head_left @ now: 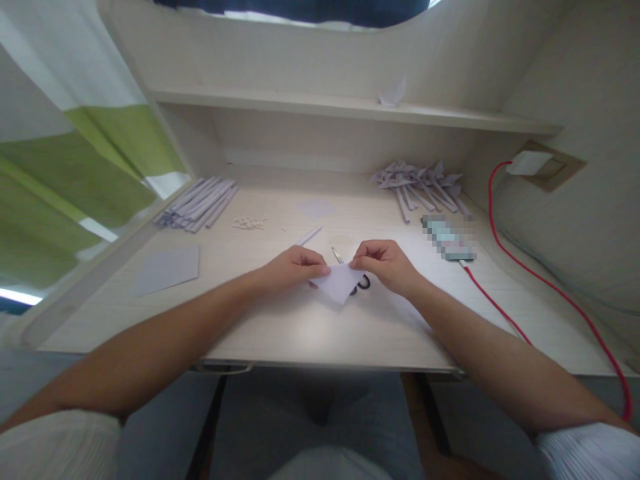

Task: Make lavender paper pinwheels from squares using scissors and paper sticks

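Note:
A small sheet of white paper (340, 285) is held up above the desk between both hands, one corner pointing down toward me. My left hand (299, 265) pinches its upper left edge between thumb and fingers. Thumb and forefinger of my right hand (384, 262) grip the upper right edge. Behind the paper lie scissors (363, 283), their blade tip and black handle loops showing while the middle is covered. Just beyond my left hand rests a rolled white paper stick (309, 235), partly hidden by that hand.
A pile of paper sticks (200, 203) and a paper stack (170, 269) lie left, near small pale pieces (250, 223). Paper pinwheels on sticks (420, 183) are heaped back right. A phone (447, 238) with a red cable (495, 310) lies right. Overhead runs a shelf (300, 105).

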Demonstrator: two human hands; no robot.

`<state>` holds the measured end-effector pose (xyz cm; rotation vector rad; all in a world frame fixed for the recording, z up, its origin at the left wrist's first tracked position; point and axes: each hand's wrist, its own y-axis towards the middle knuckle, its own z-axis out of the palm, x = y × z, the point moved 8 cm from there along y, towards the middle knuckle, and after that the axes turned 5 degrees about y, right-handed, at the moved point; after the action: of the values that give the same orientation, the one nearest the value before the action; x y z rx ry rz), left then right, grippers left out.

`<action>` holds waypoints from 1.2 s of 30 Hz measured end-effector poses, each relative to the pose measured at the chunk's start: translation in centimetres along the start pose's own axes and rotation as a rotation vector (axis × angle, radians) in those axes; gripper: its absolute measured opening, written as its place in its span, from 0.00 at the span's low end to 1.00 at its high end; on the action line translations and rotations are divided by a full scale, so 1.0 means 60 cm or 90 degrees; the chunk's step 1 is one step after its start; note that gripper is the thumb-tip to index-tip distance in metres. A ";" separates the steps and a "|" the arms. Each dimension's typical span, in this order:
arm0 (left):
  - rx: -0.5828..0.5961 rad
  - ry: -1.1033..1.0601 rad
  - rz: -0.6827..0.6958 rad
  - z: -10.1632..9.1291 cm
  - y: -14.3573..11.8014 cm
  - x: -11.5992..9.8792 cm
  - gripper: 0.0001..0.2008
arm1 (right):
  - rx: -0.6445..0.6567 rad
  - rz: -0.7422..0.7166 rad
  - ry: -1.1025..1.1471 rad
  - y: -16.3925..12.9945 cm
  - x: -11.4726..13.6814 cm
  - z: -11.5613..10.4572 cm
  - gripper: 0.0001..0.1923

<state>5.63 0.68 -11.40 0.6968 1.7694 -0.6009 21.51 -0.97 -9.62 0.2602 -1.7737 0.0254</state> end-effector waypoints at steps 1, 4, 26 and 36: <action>-0.017 -0.011 0.002 -0.004 0.001 0.000 0.14 | -0.002 0.002 0.005 0.000 0.000 -0.001 0.08; -0.079 -0.031 0.016 -0.022 0.004 0.002 0.15 | 0.003 0.010 0.019 0.001 -0.003 0.001 0.09; -0.208 -0.030 0.119 -0.070 0.010 0.003 0.14 | -0.001 0.021 0.120 0.005 -0.016 -0.006 0.08; -0.209 -0.036 0.114 -0.069 0.008 0.003 0.14 | 0.036 0.027 0.072 0.005 -0.023 0.003 0.08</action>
<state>3.20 3.93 -10.45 0.5952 1.6797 -0.1998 21.57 -0.50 -10.94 0.2576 -1.6669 0.1186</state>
